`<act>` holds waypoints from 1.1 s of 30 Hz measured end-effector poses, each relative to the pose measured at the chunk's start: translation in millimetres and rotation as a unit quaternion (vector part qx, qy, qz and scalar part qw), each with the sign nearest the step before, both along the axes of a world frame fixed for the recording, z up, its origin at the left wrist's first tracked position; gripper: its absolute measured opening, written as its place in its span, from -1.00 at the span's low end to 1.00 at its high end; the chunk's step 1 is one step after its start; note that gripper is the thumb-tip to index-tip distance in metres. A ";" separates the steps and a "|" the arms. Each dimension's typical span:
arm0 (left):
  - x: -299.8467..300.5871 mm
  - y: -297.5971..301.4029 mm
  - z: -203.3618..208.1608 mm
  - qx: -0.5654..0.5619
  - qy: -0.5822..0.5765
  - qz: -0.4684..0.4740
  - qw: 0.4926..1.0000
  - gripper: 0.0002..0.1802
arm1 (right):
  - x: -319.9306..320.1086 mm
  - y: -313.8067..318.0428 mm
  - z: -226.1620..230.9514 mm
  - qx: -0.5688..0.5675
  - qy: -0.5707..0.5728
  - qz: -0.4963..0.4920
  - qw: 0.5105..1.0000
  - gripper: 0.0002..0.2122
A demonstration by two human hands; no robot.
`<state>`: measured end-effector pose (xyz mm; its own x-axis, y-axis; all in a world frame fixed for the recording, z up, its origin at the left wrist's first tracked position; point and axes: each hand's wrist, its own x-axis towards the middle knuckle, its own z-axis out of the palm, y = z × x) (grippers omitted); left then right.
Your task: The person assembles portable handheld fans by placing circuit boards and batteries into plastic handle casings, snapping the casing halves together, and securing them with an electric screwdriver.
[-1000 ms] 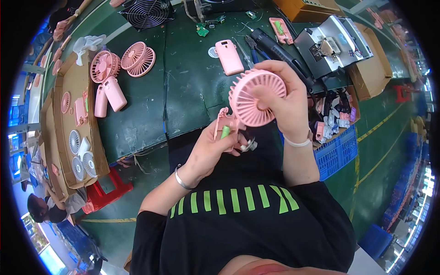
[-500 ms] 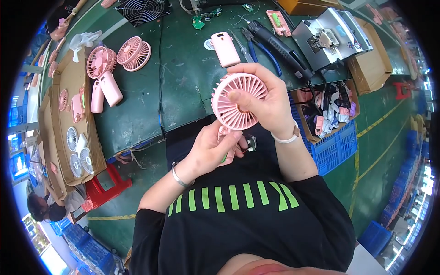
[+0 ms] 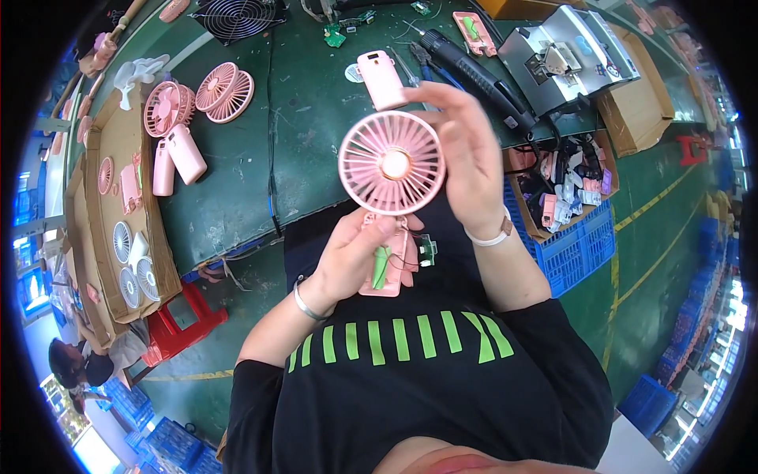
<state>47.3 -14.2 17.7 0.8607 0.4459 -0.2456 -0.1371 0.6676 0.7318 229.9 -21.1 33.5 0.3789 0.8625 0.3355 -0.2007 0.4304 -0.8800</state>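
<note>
A pink handheld fan [image 3: 392, 163] is held upright by my left hand [image 3: 357, 249], which is closed round the top of its handle. The handle lies opened, with a green battery [image 3: 380, 267] inside. Thin wires run from it to a small green circuit board [image 3: 427, 250] hanging at the right. My right hand [image 3: 472, 150] is open at the right of the fan's round grille, its fingers spread and blurred at the tips. Just beyond the fan, a pink handle cover [image 3: 383, 80] rests on the table.
The green table [image 3: 316, 150] carries pink fan heads [image 3: 224, 92], handle shells [image 3: 187, 154], a black power tool [image 3: 474, 75] and a silver machine [image 3: 564, 59]. A cardboard tray [image 3: 150, 261] of parts stands left. A filled box [image 3: 564, 189] sits on a blue crate [image 3: 578, 251] at right.
My right hand has let go of the fan head and opened out to its right. The fan has turned, so its full front grille and the opened handle now show.
</note>
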 end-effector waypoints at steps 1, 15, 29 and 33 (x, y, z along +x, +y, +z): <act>-3.2 3.4 0.9 -0.016 -0.014 0.011 1.000 -0.58 | 2.4 -4.5 -1.2 -0.003 -0.040 -0.028 0.999 -0.71; -7.1 5.5 5.0 -0.017 -0.024 0.098 0.995 -0.56 | -13.8 -35.5 -18.2 0.110 -0.316 -0.013 0.942 -0.69; -15.2 5.7 6.2 0.008 0.031 0.164 0.986 -0.57 | -28.2 -39.1 -8.8 0.169 -0.553 -0.036 0.815 -0.71; -12.8 8.6 8.0 -0.051 -0.055 0.131 0.988 -0.51 | -27.3 -41.7 -9.8 0.146 -0.559 -0.049 0.815 -0.68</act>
